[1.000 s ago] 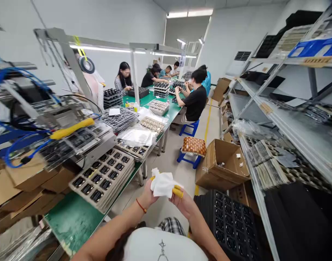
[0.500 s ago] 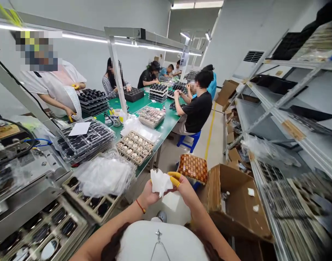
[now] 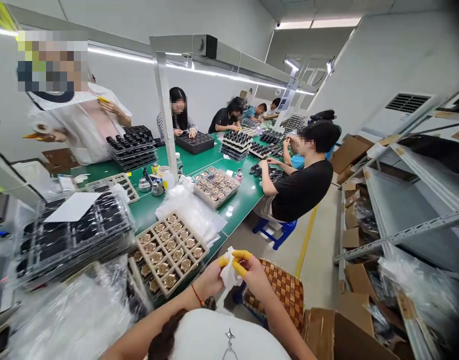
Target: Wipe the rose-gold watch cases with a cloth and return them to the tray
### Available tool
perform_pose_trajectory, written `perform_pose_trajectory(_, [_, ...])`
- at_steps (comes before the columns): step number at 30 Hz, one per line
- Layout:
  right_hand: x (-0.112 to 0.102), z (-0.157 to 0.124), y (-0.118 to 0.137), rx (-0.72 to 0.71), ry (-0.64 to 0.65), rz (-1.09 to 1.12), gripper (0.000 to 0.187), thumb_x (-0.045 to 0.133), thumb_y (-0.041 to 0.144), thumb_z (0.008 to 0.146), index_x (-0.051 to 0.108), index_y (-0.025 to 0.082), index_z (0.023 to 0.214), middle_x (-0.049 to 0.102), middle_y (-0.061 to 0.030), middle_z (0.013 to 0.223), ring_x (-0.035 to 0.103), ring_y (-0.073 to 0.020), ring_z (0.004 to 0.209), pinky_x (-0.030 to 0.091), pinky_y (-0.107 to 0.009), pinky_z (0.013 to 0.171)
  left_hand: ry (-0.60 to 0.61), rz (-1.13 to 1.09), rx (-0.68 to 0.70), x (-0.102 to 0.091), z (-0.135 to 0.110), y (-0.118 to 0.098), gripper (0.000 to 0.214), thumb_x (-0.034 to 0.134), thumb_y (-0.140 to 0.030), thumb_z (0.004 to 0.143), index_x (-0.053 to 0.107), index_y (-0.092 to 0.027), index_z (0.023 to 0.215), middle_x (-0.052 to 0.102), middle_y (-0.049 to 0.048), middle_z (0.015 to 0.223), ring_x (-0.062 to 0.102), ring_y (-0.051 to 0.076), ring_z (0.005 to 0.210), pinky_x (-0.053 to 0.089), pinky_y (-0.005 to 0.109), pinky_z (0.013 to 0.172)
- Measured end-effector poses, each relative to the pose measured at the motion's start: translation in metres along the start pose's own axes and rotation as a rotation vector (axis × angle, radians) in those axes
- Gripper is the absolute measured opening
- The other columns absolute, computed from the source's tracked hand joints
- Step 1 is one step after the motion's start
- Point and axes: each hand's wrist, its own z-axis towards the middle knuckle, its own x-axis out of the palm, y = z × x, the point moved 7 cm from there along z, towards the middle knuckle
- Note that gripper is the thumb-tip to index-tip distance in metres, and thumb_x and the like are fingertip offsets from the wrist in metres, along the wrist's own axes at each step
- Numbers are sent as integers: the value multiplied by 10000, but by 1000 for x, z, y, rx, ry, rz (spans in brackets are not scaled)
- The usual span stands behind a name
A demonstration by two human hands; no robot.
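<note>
A crumpled white tissue (image 3: 228,276) is pinched between my two hands in front of my chest. My left hand (image 3: 210,279) grips its left side, with a yellow finger cot showing on a fingertip. On the other side, my right hand (image 3: 255,274) has yellow cots on its fingers, closed on the tissue's upper right. Part of the tissue hangs down below the fingers. Left of my hands, a beige compartment tray (image 3: 190,273) of gold-coloured watch cases lies at the table edge, touching neither hand.
A woven-covered stool (image 3: 285,292) and a cardboard box (image 3: 319,332) stand at the right. The green table (image 3: 248,197) carries more trays and plastic bags (image 3: 187,207). A co-worker in black (image 3: 302,185) sits along its right side. Metal shelving (image 3: 420,232) lines the right.
My view has shifted closer to the table and the stool. Both hands have drawn together on the tissue, which is now bunched narrower. The standing co-worker has raised the striped sheet.
</note>
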Motion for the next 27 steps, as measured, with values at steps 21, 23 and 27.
perform_pose_trajectory(21, [20,309,11,56,385,-181,204,707,318,639,688,177,785,687,-48,803,581,-197,729,463,-334,720,-358,-381,490,-62,154,-204,402,351,-274,969,468,-98,1310,682,124,1090,646,199,1026,530,292,830])
perform_pose_trajectory(23, [24,334,15,42,473,-196,160,668,310,661,665,172,740,668,-42,749,579,-192,700,465,-327,694,-380,-385,552,-59,172,-213,409,361,-270,964,471,-79,1308,679,139,1098,651,211,1015,529,306,839])
perform_pose_trajectory(27, [18,379,26,10,582,-205,175,602,352,710,622,180,733,628,-29,705,577,-185,656,475,-323,652,-431,-378,673,-58,205,-226,398,446,-262,930,496,-82,1281,683,139,1093,652,237,1012,510,360,892])
